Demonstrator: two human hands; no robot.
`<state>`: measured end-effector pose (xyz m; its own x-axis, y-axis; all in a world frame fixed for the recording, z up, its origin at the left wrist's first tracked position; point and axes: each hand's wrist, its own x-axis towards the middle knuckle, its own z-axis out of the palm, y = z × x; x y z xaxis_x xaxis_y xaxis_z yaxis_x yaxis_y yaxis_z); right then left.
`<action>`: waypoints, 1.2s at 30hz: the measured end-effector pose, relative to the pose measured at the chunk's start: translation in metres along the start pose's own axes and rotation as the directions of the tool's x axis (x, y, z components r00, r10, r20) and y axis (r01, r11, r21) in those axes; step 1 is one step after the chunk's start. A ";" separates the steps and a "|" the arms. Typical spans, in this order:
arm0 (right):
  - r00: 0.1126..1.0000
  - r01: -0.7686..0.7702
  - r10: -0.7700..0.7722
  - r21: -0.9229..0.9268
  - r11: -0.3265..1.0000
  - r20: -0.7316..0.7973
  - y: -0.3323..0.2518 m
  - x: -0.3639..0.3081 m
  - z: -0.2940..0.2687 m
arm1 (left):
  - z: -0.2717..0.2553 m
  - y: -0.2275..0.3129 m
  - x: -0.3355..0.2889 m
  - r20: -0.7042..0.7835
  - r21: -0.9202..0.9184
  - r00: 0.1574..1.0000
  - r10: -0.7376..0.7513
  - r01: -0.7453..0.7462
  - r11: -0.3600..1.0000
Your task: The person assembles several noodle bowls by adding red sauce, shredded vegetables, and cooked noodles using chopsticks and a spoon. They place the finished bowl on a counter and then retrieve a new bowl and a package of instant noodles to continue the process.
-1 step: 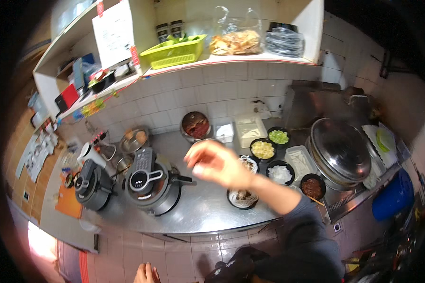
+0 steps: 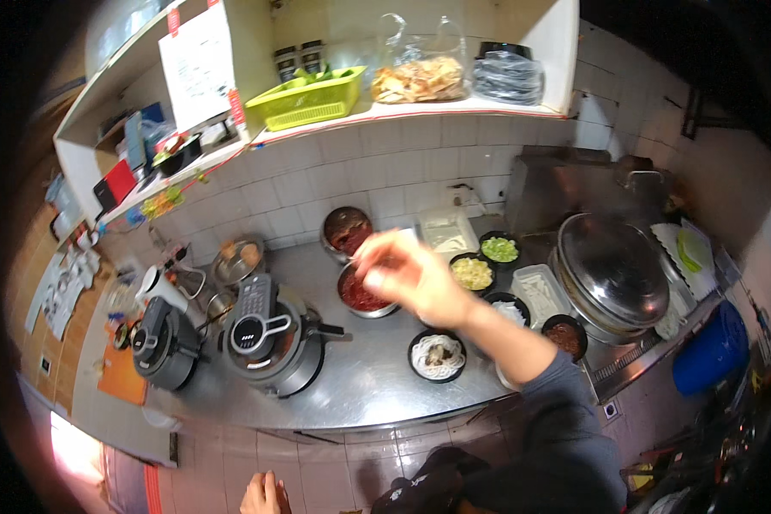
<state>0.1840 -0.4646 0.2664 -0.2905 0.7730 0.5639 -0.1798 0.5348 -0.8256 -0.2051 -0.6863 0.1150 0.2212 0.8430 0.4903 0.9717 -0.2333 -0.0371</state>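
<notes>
A bowl of red sauce (image 2: 361, 297) sits on the table (image 2: 377, 398), partly hidden by the right hand (image 2: 413, 278), its grip half-curled. The left hand (image 2: 264, 497) is loosely bent. I cannot tell whether either holds anything.

White shelf (image 2: 559, 60): yellow-green basket (image 2: 307, 104) placed near a clear bag (image 2: 418, 79) filled with pale orange-brown pieces; plastic-wrapped stack (image 2: 507, 79) set toward the right end. Two dark jars (image 2: 312, 56) are seen behind the basket. Paper sheet (image 2: 197, 64) is fixed at left with red tape. At far right, a large round pot is covered by a domed metal lid (image 2: 612, 257); a blue bin (image 2: 711, 347) is seen beyond. An orange board (image 2: 122, 377) is laid at far left.
</notes>
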 end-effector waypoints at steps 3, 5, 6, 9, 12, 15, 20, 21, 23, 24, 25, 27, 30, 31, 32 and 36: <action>0.939 0.112 -0.215 -0.351 0.929 -0.270 -0.019 0.041 -0.080 | 0.004 0.006 0.063 0.009 -0.059 0.978 0.206 -0.206 0.977; 0.832 0.069 -0.433 -0.708 0.702 -0.348 -0.045 0.056 -0.151 | 0.008 0.032 0.113 0.030 -0.087 0.927 0.374 -0.370 0.925; 0.788 0.019 -0.543 -0.870 0.492 -0.290 -0.056 0.064 -0.188 | 0.006 0.051 0.138 -0.027 -0.137 0.897 0.441 -0.440 0.887; 0.695 -0.131 -0.691 -0.980 0.148 -0.197 -0.079 0.099 -0.283 | -0.011 0.107 0.207 -0.198 -0.187 0.781 0.592 -0.623 0.760; 0.686 -0.269 -0.682 -0.959 0.088 -0.254 -0.099 0.136 -0.364 | -0.016 0.159 0.280 -0.323 -0.121 0.620 0.715 -0.776 0.619; 0.673 -0.391 -0.654 -0.917 0.084 -0.346 -0.095 0.170 -0.421 | -0.040 0.225 0.364 -0.458 -0.067 0.457 0.762 -0.873 0.483; 0.713 -0.464 -0.425 -0.829 0.312 -0.558 -0.050 0.167 -0.483 | -0.051 0.339 0.523 -0.590 -0.275 0.500 0.634 -0.863 0.424; 0.723 -0.461 -0.381 -0.813 0.355 -0.576 -0.041 0.164 -0.476 | -0.049 0.360 0.555 -0.614 -0.320 0.554 0.561 -0.825 0.465; 0.739 -0.541 -0.295 -0.794 0.277 -0.606 -0.037 0.160 -0.469 | -0.029 0.393 0.626 -0.553 -0.483 0.729 0.403 -0.675 0.557; 0.741 -0.575 -0.260 -0.786 0.229 -0.619 -0.036 0.158 -0.466 | -0.013 0.412 0.662 -0.489 -0.568 0.817 0.305 -0.564 0.600; 0.752 -0.575 -0.282 -0.802 0.161 -0.596 -0.033 0.156 -0.468 | -0.005 0.428 0.691 -0.350 -0.602 0.901 0.258 -0.427 0.674; 0.749 -0.626 -0.165 -0.767 0.141 -0.642 -0.041 0.152 -0.456 | 0.005 0.446 0.734 -0.187 -0.622 0.958 0.216 -0.286 0.729; 0.782 -0.603 -0.086 -0.785 0.145 -0.617 -0.058 0.140 -0.465 | 0.022 0.477 0.752 -0.119 -0.760 0.987 0.105 -0.159 0.630; 0.800 -0.595 -0.017 -0.796 0.112 -0.600 -0.066 0.135 -0.469 | 0.025 0.487 0.746 -0.086 -0.803 0.993 0.083 -0.119 0.584; 0.814 -0.581 0.053 -0.809 0.085 -0.579 -0.076 0.131 -0.472 | 0.021 0.488 0.742 0.043 -0.829 0.948 0.315 -0.142 0.541; 0.914 -0.397 -0.071 -0.917 0.047 -0.399 -0.100 0.130 -0.462 | 0.056 0.472 0.746 -0.003 -0.667 0.920 0.392 -0.294 0.685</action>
<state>0.5978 -0.2596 0.4299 0.1225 0.8051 0.5803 0.9685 0.0308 -0.2473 0.4231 -0.1400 0.4145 0.5839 0.6827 0.4394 0.5447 -0.7307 0.4114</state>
